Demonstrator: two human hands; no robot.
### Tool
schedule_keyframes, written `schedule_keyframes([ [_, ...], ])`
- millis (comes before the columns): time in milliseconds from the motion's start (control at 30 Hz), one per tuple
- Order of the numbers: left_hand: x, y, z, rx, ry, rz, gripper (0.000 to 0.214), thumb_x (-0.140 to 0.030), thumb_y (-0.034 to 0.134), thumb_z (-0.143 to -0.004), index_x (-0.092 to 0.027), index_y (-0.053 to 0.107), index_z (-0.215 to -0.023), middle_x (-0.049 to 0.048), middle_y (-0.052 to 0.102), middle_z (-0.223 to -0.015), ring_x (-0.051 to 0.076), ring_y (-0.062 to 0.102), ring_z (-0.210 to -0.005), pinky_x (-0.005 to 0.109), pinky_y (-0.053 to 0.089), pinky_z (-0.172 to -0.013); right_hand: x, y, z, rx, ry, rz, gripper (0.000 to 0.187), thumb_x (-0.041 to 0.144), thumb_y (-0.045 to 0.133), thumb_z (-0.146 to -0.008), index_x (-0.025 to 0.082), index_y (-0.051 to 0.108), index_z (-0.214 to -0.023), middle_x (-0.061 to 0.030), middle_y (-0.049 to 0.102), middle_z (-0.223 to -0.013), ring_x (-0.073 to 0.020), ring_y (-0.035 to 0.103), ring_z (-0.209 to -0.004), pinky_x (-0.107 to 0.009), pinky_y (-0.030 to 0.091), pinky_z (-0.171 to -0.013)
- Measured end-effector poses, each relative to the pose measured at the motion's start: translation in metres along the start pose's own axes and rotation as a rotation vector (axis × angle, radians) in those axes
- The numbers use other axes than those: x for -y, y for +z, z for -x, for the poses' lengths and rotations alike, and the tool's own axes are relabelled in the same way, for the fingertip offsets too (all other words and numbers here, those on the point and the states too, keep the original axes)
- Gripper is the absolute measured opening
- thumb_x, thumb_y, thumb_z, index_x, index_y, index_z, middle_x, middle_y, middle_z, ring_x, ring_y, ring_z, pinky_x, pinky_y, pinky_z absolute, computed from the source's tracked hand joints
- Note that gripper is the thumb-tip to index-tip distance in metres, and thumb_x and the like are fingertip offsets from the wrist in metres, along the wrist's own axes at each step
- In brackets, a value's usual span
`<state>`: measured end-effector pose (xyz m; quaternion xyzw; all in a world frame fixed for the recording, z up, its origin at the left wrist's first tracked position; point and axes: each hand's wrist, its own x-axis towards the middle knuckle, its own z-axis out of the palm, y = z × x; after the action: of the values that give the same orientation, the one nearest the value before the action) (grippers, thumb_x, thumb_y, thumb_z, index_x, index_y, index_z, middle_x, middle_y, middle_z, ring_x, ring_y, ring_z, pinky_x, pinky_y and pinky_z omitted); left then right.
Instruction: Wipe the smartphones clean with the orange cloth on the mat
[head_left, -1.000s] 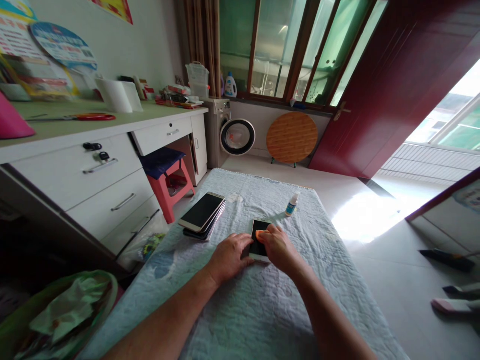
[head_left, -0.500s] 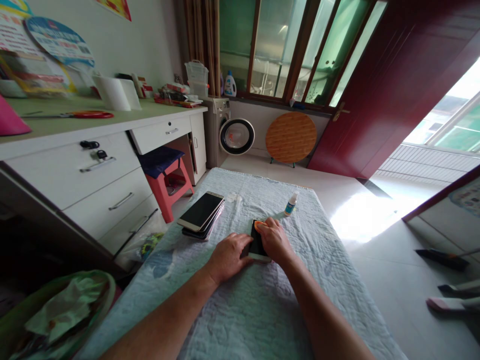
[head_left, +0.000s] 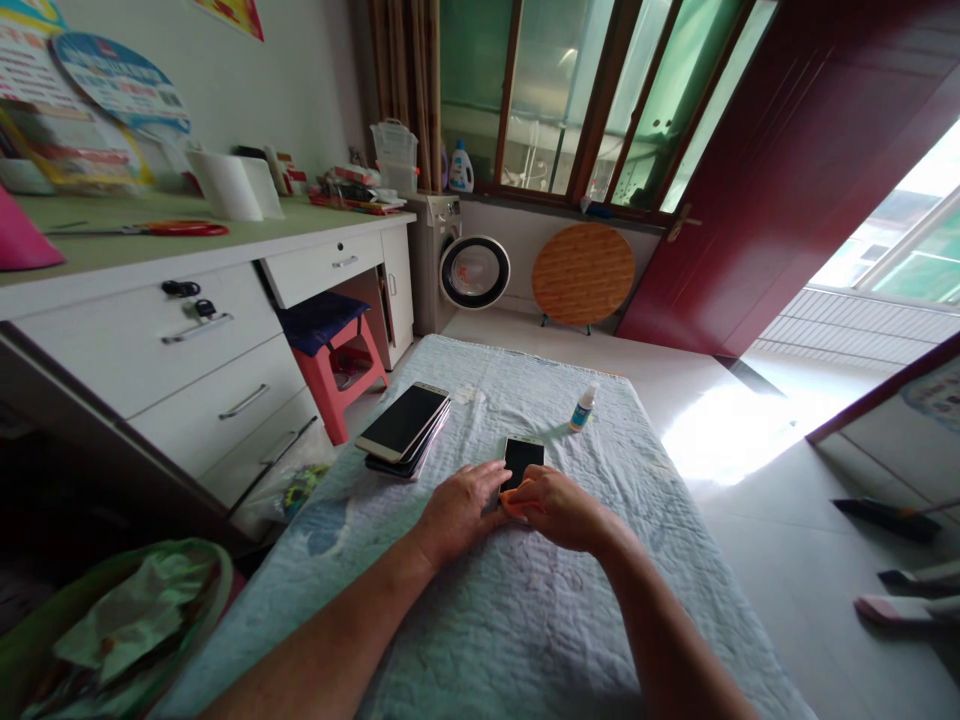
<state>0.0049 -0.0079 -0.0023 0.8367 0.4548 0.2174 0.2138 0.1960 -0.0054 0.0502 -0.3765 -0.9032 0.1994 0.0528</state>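
A phone (head_left: 522, 455) with a dark screen lies flat on the pale quilted cloth (head_left: 480, 620) that covers the table. My left hand (head_left: 459, 508) rests on the cloth with its fingers curled against the phone's left edge. My right hand (head_left: 556, 507) is closed on a small orange cloth (head_left: 513, 497) and presses it on the near end of the phone, hiding that end. A small spray bottle (head_left: 583, 409) with a blue label stands just beyond the phone on the right.
A stack of phones (head_left: 403, 428) lies at the table's left edge. A white desk with drawers (head_left: 225, 330) and a red stool (head_left: 337, 365) stand on the left. A green bag of rubbish (head_left: 112, 620) sits at the lower left. Bare floor (head_left: 787, 520) lies on the right.
My right hand has slid the orange cloth from the far end of the phone back to its near end, uncovering the upper screen. My left hand has stayed in place.
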Motion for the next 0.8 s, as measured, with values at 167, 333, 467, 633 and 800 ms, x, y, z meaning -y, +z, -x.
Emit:
schedule_keyframes([
  [167,-0.001,-0.002,0.001,0.019,0.005,-0.033,0.037,-0.033,0.072,-0.083,-0.021,0.067,-0.118,0.0068,0.061,-0.134,0.027,0.058,-0.119,0.04,0.044,-0.104,-0.005,-0.01,0.011,0.077,0.085,-0.092,0.025,0.007,0.049,-0.081,0.017,0.066,-0.066,0.0018,0.053,-0.069,-0.0091,0.044,-0.065,-0.023,0.03,-0.064],
  [333,-0.001,-0.003,0.002,0.024,0.0,-0.045,0.041,-0.025,0.077,-0.078,-0.02,0.068,-0.118,0.0064,0.061,-0.134,0.027,0.058,-0.118,0.039,0.044,-0.104,-0.017,-0.013,0.02,0.091,0.145,-0.182,0.026,0.008,0.051,-0.077,0.019,0.074,-0.077,0.0014,0.059,-0.073,-0.0096,0.048,-0.066,-0.022,0.032,-0.062],
  [467,-0.001,-0.003,0.002,0.032,-0.002,-0.058,0.042,-0.026,0.077,-0.078,-0.021,0.067,-0.119,0.0056,0.061,-0.135,0.027,0.058,-0.118,0.04,0.045,-0.103,-0.013,-0.014,0.019,0.079,0.159,-0.127,0.025,0.008,0.051,-0.078,0.019,0.074,-0.075,0.0009,0.059,-0.074,-0.0097,0.048,-0.065,-0.022,0.032,-0.063],
  [633,0.001,-0.001,0.001,0.02,0.024,-0.051,0.037,-0.039,0.069,-0.085,-0.021,0.067,-0.118,0.0058,0.061,-0.134,0.027,0.059,-0.117,0.04,0.044,-0.103,0.003,-0.006,0.007,0.034,0.034,-0.01,0.027,0.008,0.049,-0.086,0.018,0.068,-0.07,-0.0002,0.056,-0.072,-0.012,0.048,-0.075,-0.023,0.033,-0.07],
  [800,0.001,-0.001,0.001,0.022,0.033,-0.051,0.035,-0.043,0.064,-0.088,-0.023,0.068,-0.116,0.0053,0.062,-0.133,0.027,0.06,-0.113,0.038,0.046,-0.099,0.011,0.004,0.0,-0.03,-0.023,-0.012,0.026,0.012,0.048,-0.092,0.02,0.068,-0.078,-0.0019,0.061,-0.079,-0.0137,0.048,-0.081,-0.024,0.035,-0.076],
])
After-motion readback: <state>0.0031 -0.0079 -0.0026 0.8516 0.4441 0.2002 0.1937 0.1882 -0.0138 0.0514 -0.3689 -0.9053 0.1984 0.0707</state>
